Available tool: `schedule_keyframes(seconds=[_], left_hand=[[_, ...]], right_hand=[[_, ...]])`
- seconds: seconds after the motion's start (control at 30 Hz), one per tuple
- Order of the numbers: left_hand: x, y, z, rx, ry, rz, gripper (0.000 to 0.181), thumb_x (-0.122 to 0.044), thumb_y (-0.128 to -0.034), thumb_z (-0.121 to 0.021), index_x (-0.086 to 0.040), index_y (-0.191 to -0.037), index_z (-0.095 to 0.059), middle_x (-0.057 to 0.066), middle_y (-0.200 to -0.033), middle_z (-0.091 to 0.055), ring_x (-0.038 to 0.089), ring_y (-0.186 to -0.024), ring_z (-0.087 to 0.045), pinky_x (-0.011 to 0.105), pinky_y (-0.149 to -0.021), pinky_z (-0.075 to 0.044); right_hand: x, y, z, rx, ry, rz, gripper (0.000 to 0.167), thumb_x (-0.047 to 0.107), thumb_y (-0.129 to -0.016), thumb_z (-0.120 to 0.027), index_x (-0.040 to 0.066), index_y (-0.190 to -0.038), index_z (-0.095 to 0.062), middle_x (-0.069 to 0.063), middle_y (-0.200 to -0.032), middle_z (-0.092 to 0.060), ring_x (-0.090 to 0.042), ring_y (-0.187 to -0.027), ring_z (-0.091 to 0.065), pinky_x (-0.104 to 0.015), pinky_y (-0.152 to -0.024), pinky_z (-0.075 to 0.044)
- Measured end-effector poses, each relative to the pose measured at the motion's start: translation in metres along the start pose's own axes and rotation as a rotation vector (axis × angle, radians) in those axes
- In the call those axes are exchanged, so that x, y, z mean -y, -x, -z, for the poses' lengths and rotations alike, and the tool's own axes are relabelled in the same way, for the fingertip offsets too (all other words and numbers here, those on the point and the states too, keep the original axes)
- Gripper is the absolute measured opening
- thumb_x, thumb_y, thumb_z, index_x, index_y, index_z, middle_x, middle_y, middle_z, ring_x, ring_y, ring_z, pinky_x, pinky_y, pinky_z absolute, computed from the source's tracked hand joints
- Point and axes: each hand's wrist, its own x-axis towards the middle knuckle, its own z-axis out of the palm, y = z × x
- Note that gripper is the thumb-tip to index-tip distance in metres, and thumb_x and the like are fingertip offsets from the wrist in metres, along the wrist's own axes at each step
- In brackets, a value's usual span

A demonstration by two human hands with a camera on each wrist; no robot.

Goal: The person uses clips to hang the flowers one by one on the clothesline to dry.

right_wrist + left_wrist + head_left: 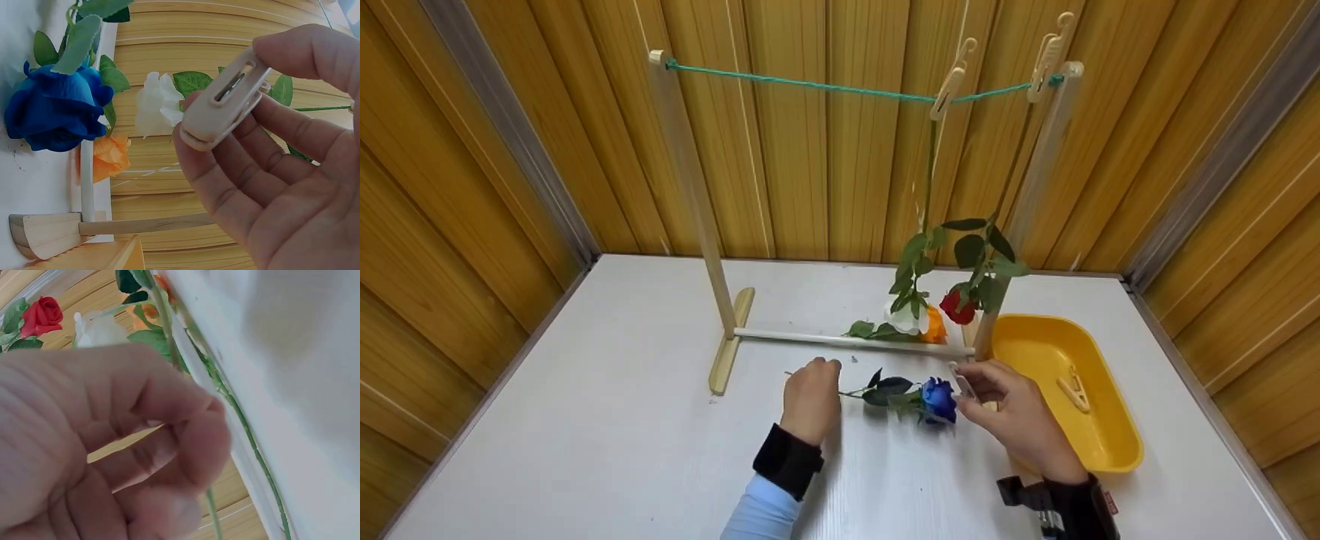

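Note:
My left hand pinches the thin green stem of a blue rose between thumb and forefinger. The rose lies sideways just above or on the white table, its bloom pointing right. In the right wrist view a beige clothespin is held between the thumb and fingers of my right hand. That hand is beside the blue bloom, with the clothespin apart from the stem. On the green cord, two clothespins hold a white rose and a red rose upside down.
A wooden stand carries the cord, with a white crossbar low down. Behind the bar lies an orange rose. At right stands a yellow basin containing another clothespin. Wood-patterned walls enclose the table's back and sides.

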Motion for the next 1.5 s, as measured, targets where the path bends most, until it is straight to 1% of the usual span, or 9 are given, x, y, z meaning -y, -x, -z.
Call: schedule_keyframes(seconds=[0.17,0.33,0.6,0.83,1.0,1.13,1.23,1.37,1.5], left_hand=[[0.000,-0.006,0.004,-0.078,0.145,0.077,0.019,0.013,-0.0710,-0.073,-0.001,-0.074,-0.061,0.013,-0.074,-0.060,0.032,-0.063,-0.066,0.042,-0.054,-0.055],[0.002,-0.012,0.009,-0.200,0.253,0.108,0.020,0.011,-0.0789,-0.075,0.000,-0.077,-0.058,0.012,-0.078,-0.057,0.031,-0.067,-0.064,0.042,-0.058,-0.054],[0.001,-0.019,0.013,-0.406,0.403,0.084,0.021,0.016,-0.0830,-0.067,-0.002,-0.082,-0.056,0.009,-0.084,-0.054,0.022,-0.069,-0.059,0.035,-0.060,-0.053],[-0.001,-0.021,0.022,-0.508,0.472,0.066,0.027,0.018,-0.0833,-0.067,-0.004,-0.081,-0.051,0.007,-0.087,-0.049,0.017,-0.072,-0.056,0.026,-0.060,-0.053],[-0.003,-0.023,0.027,-0.587,0.520,0.031,0.033,0.019,-0.0793,-0.073,-0.005,-0.079,-0.050,0.006,-0.083,-0.048,0.016,-0.072,-0.056,0.030,-0.060,-0.053],[-0.004,-0.023,0.030,-0.610,0.575,0.026,0.037,0.017,-0.0773,-0.077,-0.006,-0.077,-0.049,0.006,-0.082,-0.049,0.016,-0.073,-0.058,0.033,-0.061,-0.054],[-0.003,-0.024,0.032,-0.603,0.635,0.046,0.040,0.016,-0.0762,-0.080,-0.007,-0.076,-0.047,0.005,-0.081,-0.050,0.017,-0.073,-0.058,0.033,-0.062,-0.053],[-0.003,-0.024,0.034,-0.572,0.734,0.086,0.040,0.015,-0.0761,-0.081,-0.004,-0.078,-0.046,0.006,-0.082,-0.052,0.017,-0.074,-0.061,0.029,-0.064,-0.054],[-0.003,-0.024,0.038,-0.513,0.826,0.103,0.035,0.016,-0.0782,-0.079,-0.001,-0.086,-0.050,0.008,-0.085,-0.056,0.018,-0.077,-0.065,0.026,-0.067,-0.056]], right_hand=[[-0.001,0.000,0.000,0.000,-0.017,0.015,0.032,0.001,-0.090,-0.076,0.006,-0.122,-0.072,-0.005,-0.111,-0.069,-0.019,-0.098,-0.066,-0.022,-0.086,-0.055],[0.000,0.000,0.000,0.004,-0.027,0.021,0.031,0.002,-0.090,-0.077,0.006,-0.121,-0.072,-0.005,-0.108,-0.069,-0.018,-0.096,-0.066,-0.022,-0.085,-0.056],[0.001,-0.001,-0.001,0.006,-0.041,0.003,0.032,0.002,-0.090,-0.077,0.007,-0.121,-0.072,-0.005,-0.108,-0.069,-0.018,-0.097,-0.066,-0.021,-0.086,-0.056],[0.001,-0.002,-0.002,0.014,-0.049,-0.005,0.032,0.002,-0.090,-0.077,0.006,-0.122,-0.072,-0.005,-0.108,-0.069,-0.018,-0.097,-0.066,-0.022,-0.086,-0.056],[0.000,-0.002,-0.003,0.017,-0.042,0.003,0.032,0.001,-0.089,-0.077,0.005,-0.121,-0.071,-0.005,-0.107,-0.069,-0.017,-0.096,-0.067,-0.022,-0.086,-0.056],[0.000,-0.003,-0.003,0.013,-0.038,-0.005,0.032,0.002,-0.090,-0.077,0.005,-0.121,-0.071,-0.005,-0.108,-0.069,-0.017,-0.096,-0.067,-0.023,-0.086,-0.056],[0.001,-0.003,-0.003,0.001,-0.041,-0.013,0.032,0.002,-0.090,-0.077,0.006,-0.121,-0.071,-0.006,-0.108,-0.068,-0.017,-0.096,-0.066,-0.022,-0.085,-0.056],[0.001,-0.003,-0.003,-0.019,-0.068,-0.018,0.033,0.002,-0.090,-0.077,0.006,-0.122,-0.071,-0.006,-0.110,-0.067,-0.018,-0.096,-0.065,-0.021,-0.085,-0.055],[0.001,-0.002,-0.002,-0.027,-0.106,-0.031,0.035,0.003,-0.090,-0.077,0.005,-0.125,-0.069,-0.008,-0.111,-0.068,-0.019,-0.096,-0.065,-0.022,-0.086,-0.056]])
